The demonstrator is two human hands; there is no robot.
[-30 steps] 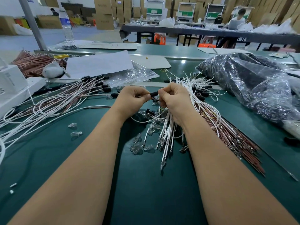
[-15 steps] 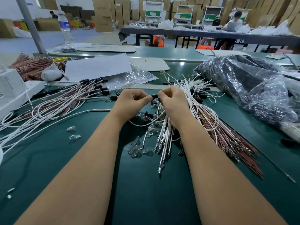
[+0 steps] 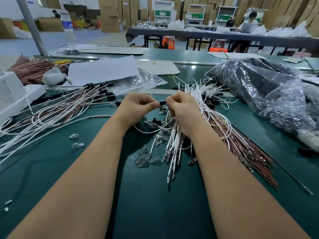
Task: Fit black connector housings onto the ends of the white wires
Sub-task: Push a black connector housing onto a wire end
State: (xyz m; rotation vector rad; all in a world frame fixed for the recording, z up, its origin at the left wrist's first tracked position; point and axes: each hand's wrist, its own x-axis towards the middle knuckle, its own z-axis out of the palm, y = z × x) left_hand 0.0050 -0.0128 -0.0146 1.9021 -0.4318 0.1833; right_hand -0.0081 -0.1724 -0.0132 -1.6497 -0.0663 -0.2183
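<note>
A small black connector housing (image 3: 162,102) sits between my two hands above the green mat. My left hand (image 3: 138,107) pinches its left end with thumb and forefinger. My right hand (image 3: 183,109) has its fingers curled at the housing's right end and also clasps a bundle of white wires (image 3: 174,145) that hangs down from the fist. A white wire (image 3: 150,131) loops under both hands. More white wire ends (image 3: 203,90) fan out behind my right hand, with loose black housings (image 3: 210,101) among them.
Finished wires with black housings (image 3: 103,90) lie at the left. Brown wires (image 3: 248,149) lie at the right. Clear bulbs (image 3: 142,160) are scattered on the green mat (image 3: 146,204). A plastic bag of black parts (image 3: 262,90) fills the right. White boxes (image 3: 12,94) stand far left.
Both hands keep their hold on the housing and stay together; the view has only shifted slightly.
</note>
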